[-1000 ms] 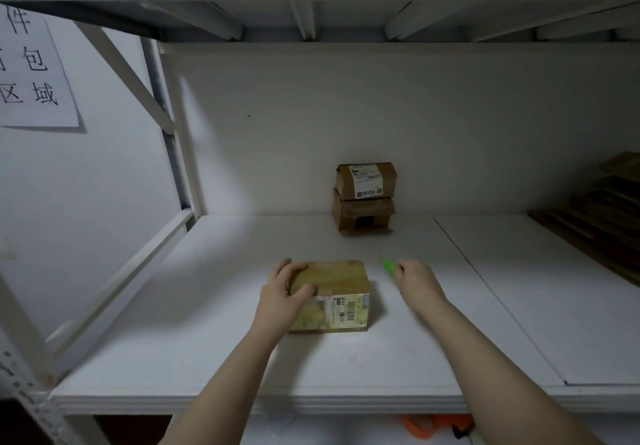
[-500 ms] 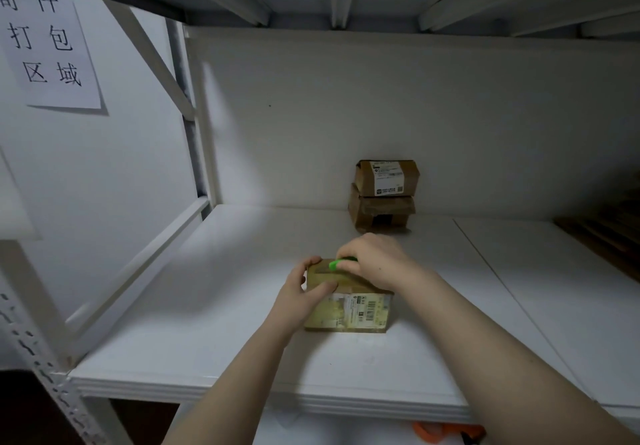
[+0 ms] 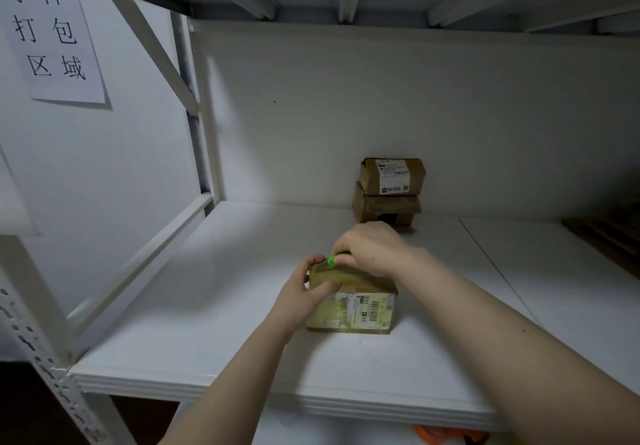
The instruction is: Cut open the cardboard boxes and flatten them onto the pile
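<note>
A small taped cardboard box (image 3: pixel 356 309) with a barcode label on its near face sits on the white shelf (image 3: pixel 207 306). My left hand (image 3: pixel 304 288) grips the box's left end, thumb across the top. My right hand (image 3: pixel 372 248) rests over the box's far top edge and holds a small green cutter (image 3: pixel 331 260), whose tip shows at the top left corner. Two more cardboard boxes stand stacked against the back wall, the upper box (image 3: pixel 393 176) on the lower box (image 3: pixel 386 207).
Flattened cardboard (image 3: pixel 609 233) lies dark at the right edge of the shelf. A white upright and a diagonal brace (image 3: pixel 152 254) close the left side. A paper sign (image 3: pixel 52 35) hangs on the left wall. Something orange (image 3: pixel 446 436) shows below the shelf.
My right hand came from the right of the box onto its top with the green cutter, then shifted slightly left. My left hand stayed on the box. The view moved closer.
</note>
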